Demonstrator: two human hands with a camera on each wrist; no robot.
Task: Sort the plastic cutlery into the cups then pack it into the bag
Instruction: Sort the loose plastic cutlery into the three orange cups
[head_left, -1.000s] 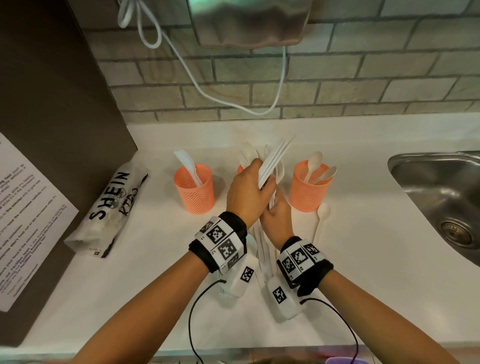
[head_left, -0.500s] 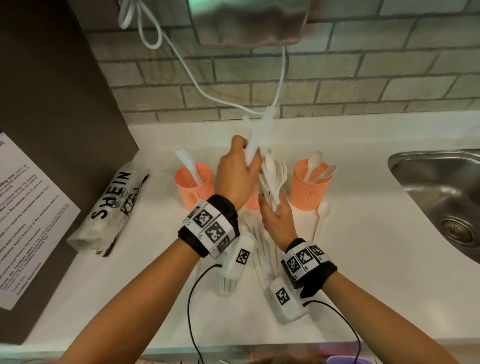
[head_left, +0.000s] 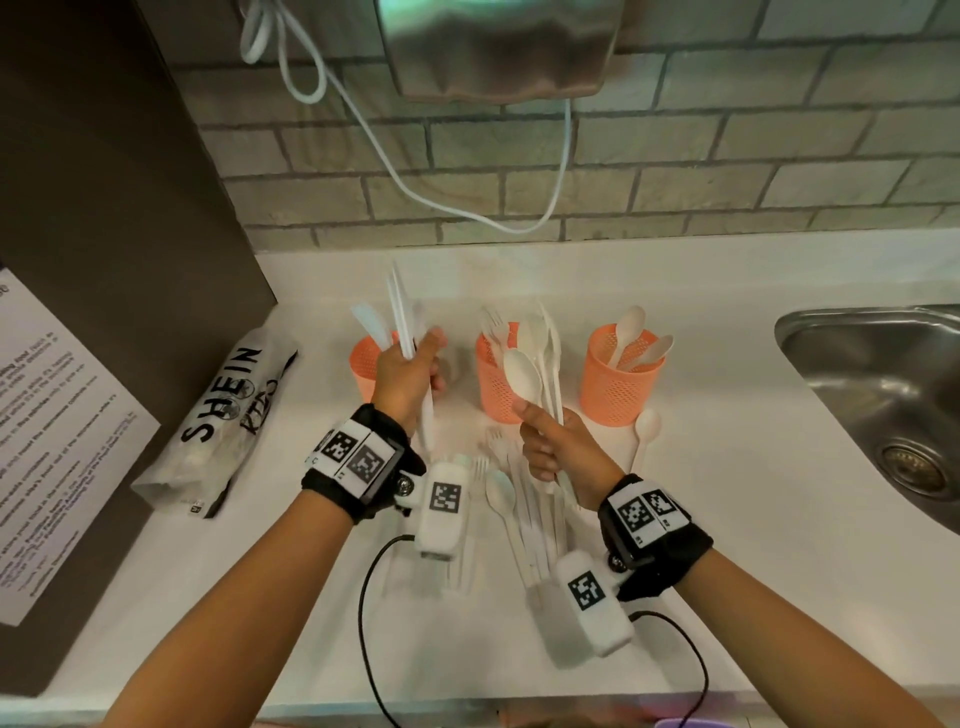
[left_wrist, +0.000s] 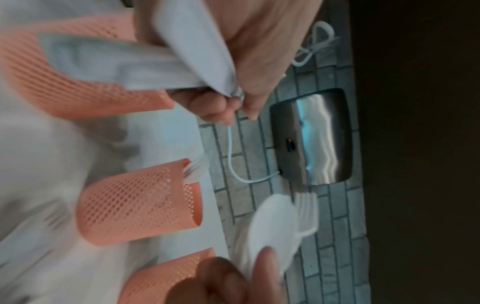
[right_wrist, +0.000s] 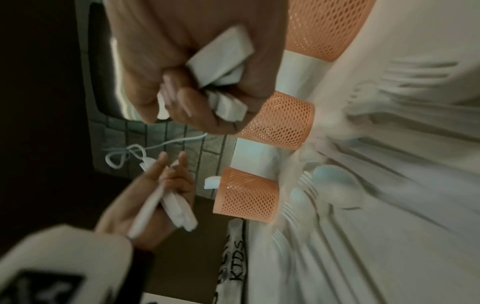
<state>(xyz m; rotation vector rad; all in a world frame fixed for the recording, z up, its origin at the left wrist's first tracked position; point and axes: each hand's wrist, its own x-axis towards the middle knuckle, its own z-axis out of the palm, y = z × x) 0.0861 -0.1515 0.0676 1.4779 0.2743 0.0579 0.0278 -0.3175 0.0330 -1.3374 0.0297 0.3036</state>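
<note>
Head view: left hand (head_left: 410, 376) grips white plastic knives (head_left: 401, 317) over the left orange mesh cup (head_left: 370, 364), frame centre-left; right hand (head_left: 563, 449) clutches mixed spoons/forks (head_left: 540, 358). Risk: loose bundle slips, tipping a light cup.

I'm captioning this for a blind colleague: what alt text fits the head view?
Over a white counter, the left hand grips white knives above the left of three orange cups, while the right hand holds mixed cutlery. More cutlery lies loose below; a bag lies left, a sink right.
</note>
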